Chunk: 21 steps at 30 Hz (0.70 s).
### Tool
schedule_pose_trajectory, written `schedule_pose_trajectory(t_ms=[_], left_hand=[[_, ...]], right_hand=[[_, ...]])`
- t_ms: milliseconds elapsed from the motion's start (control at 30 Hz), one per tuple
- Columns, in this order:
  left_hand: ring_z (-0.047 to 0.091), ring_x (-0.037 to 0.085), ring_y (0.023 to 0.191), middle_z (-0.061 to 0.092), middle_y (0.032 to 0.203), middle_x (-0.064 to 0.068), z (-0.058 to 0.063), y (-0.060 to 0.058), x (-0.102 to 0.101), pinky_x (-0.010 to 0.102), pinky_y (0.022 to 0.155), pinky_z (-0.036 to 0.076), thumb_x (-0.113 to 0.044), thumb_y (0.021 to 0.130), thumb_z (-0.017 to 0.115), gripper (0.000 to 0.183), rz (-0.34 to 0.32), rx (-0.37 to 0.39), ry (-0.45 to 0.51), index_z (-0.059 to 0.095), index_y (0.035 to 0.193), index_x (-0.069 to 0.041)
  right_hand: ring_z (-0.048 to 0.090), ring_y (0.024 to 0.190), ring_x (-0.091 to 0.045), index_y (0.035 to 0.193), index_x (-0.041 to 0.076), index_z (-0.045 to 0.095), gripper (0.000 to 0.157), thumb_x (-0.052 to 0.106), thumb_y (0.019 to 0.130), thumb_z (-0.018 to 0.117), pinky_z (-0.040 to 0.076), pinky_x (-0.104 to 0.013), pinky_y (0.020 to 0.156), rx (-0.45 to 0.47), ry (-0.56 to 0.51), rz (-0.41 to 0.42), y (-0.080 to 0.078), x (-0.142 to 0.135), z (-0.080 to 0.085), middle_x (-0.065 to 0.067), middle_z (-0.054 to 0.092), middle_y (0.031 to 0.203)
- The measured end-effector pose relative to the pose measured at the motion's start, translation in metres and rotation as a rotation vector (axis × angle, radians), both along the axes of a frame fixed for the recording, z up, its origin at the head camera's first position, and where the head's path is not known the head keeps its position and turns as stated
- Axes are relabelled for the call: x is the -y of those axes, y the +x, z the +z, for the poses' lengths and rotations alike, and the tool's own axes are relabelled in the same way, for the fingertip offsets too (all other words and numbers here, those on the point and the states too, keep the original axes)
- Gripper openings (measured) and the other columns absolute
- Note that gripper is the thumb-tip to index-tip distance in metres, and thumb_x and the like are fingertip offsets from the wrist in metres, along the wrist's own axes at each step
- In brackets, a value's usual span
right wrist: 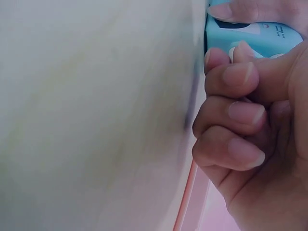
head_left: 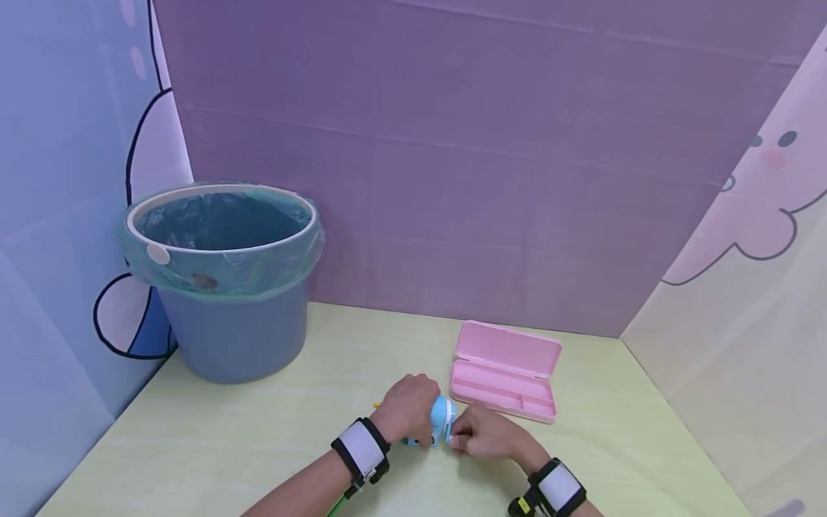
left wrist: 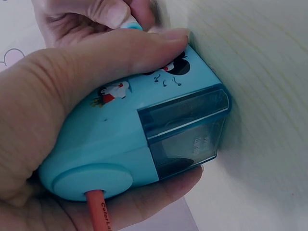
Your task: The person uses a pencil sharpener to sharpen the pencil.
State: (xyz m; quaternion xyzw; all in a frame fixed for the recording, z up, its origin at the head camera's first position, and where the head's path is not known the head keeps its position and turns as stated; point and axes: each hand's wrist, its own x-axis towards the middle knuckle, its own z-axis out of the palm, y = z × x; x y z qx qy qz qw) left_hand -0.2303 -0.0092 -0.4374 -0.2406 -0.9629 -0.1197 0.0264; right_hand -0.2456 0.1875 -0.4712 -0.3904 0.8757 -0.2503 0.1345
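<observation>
On the yellow-green table (head_left: pixel 226 438), bare toward its left edge, the left hand (head_left: pixel 405 408) is wrapping the blue sharpener (left wrist: pixel 144 130), fingers curled; the right hand (head_left: pixel 483 434) is pinching its crank (left wrist: pixel 131 24), beside the pink case (head_left: pixel 507 370).

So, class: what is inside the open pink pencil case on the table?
The open pink pencil case shows bare moulded compartments in its tray; no pencils or other items are visible there. Its near inner edge is hidden by its front wall, so something small there cannot be ruled out.

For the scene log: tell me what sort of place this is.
Probably a staged desk booth: a pale tabletop walled by cartoon-printed backdrop panels, with a lined bin, a pink pencil case and a blue pencil sharpener.
</observation>
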Motion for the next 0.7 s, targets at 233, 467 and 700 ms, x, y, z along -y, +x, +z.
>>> schedule_pose_trajectory(t_ms=[233, 467, 700], left_hand=[[0.046, 0.011, 0.057, 0.051, 0.062, -0.006, 0.001, 0.002, 0.000, 0.023, 0.053, 0.041, -0.023, 0.049, 0.096, 0.044, 0.015, 0.022, 0.007, 0.059, 0.071, -0.014], [0.048, 0.012, 0.058, 0.052, 0.063, -0.005, -0.001, 0.003, -0.003, 0.024, 0.053, 0.042, -0.026, 0.051, 0.096, 0.044, 0.036, 0.066, 0.013, 0.061, 0.074, -0.013], [0.049, 0.012, 0.059, 0.053, 0.064, -0.006, -0.001, 0.001, -0.002, 0.024, 0.054, 0.043, -0.026, 0.050, 0.097, 0.045, 0.050, 0.063, 0.008, 0.063, 0.076, -0.013]], right_hand=[[0.032, 0.049, 0.003, 0.064, 0.016, 0.064, 0.030, 0.012, 0.094, 0.059, 0.023, -0.017, 0.048, 0.053, -0.036, 0.036, 0.006, -0.005, 0.005, 0.018, 0.039, 0.052], [0.035, 0.050, 0.003, 0.066, 0.015, 0.064, 0.030, 0.015, 0.095, 0.058, 0.025, -0.016, 0.049, 0.095, -0.033, 0.059, 0.010, -0.007, 0.010, 0.017, 0.039, 0.053], [0.036, 0.049, 0.003, 0.067, 0.013, 0.063, 0.030, 0.014, 0.096, 0.057, 0.027, -0.015, 0.049, 0.094, -0.063, 0.092, 0.010, -0.009, 0.017, 0.017, 0.040, 0.054]])
